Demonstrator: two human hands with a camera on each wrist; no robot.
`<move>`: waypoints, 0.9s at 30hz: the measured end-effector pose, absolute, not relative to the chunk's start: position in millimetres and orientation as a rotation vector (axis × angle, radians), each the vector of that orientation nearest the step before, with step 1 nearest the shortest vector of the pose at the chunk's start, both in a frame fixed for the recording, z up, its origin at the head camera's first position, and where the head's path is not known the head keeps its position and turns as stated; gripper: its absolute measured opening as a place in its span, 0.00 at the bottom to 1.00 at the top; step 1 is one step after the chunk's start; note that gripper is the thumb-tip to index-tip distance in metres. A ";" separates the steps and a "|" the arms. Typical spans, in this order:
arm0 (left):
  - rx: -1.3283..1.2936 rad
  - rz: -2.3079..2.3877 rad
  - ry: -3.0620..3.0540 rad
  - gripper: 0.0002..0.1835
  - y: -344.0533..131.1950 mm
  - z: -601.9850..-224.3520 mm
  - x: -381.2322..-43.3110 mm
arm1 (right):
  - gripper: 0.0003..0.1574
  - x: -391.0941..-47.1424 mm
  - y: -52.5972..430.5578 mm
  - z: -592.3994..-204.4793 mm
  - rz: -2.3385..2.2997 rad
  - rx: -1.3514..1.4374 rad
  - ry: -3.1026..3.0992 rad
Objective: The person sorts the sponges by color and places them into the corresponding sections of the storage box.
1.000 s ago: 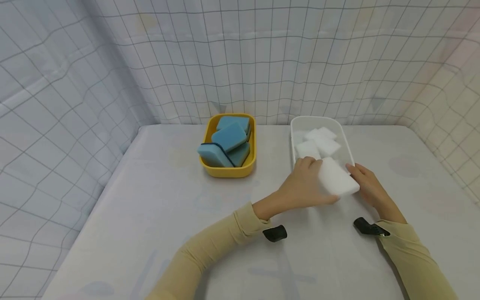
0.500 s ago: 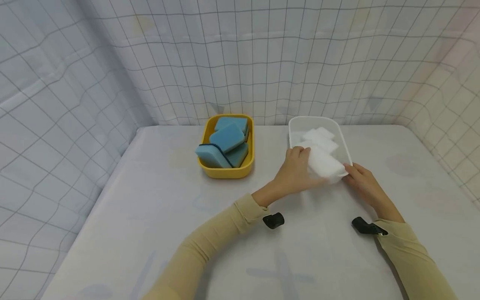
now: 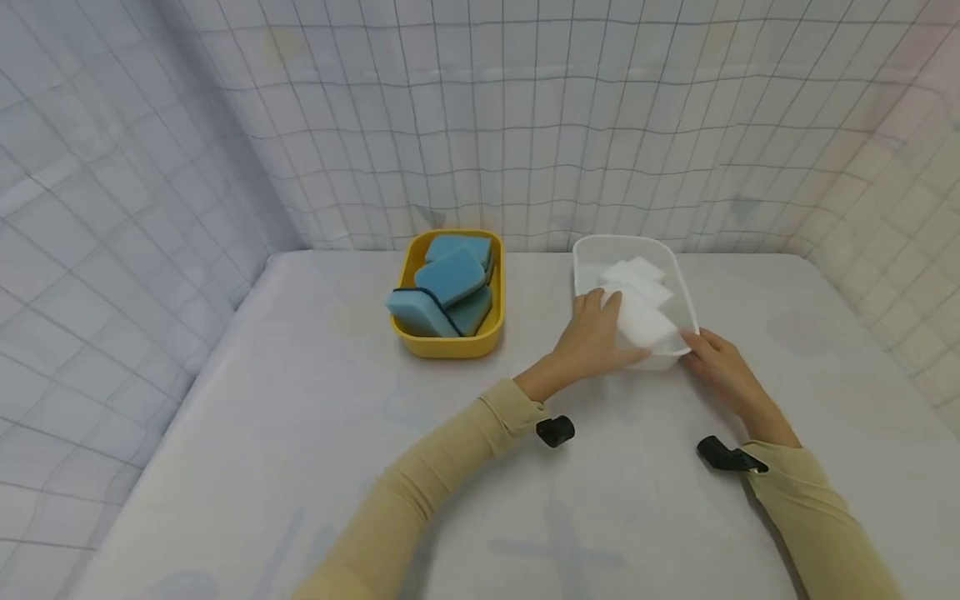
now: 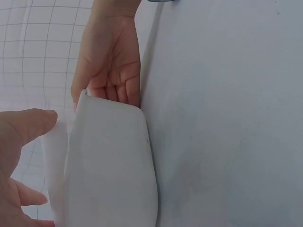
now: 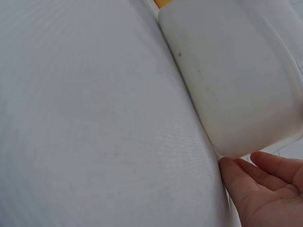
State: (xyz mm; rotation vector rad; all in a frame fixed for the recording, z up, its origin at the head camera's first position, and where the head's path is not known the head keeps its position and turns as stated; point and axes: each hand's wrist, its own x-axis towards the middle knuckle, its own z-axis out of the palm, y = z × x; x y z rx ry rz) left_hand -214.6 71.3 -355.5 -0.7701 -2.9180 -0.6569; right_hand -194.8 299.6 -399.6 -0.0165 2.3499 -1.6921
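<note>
My left hand (image 3: pixel 588 340) spans a white block-shaped sponge (image 3: pixel 643 323) at the near end of a white plastic tub (image 3: pixel 686 287). Its fingers lie along the sponge's left side, and the thumb is at the near edge. More white sponges (image 3: pixel 633 268) lie behind it in the tub. At the tub's near right corner my right hand (image 3: pixel 722 367) holds the rim. In the left wrist view, the left thumb and fingers show beside the tub's wall (image 4: pixel 111 156), with the right hand (image 4: pixel 113 71) beyond. The right wrist view has the right fingertips (image 5: pixel 229 168) against the tub's lower corner.
To the left stands a yellow tub (image 3: pixel 491 329) filled with blue sponges (image 3: pixel 450 275); one with a dark band (image 3: pixel 420 312) leans over its near left rim. A white cloth covers the table (image 3: pixel 315 400). Grid-patterned curtains (image 3: pixel 525 125) enclose the back and sides.
My left hand has lowered the white sponge forward and left, from above the near rim down into the white tub. The right hand has stayed at the tub's corner.
</note>
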 end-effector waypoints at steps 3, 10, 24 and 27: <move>-0.776 -0.663 -2.942 0.42 72.6 -357.9 -217.0 | 0.49 -195.1 298.5 -399.2 -1.704 -0.019 2.342; -0.833 -0.625 -2.949 0.37 80.3 -358.7 -221.4 | 0.49 -192.1 301.2 -396.7 -1.720 0.012 2.328; -0.876 -0.566 -2.961 0.34 78.8 -360.3 -220.8 | 0.48 -192.3 298.5 -398.5 -1.695 0.051 2.322; -0.921 -0.577 -2.945 0.35 74.8 -360.1 -216.4 | 0.49 -191.1 299.0 -397.7 -1.672 0.051 2.336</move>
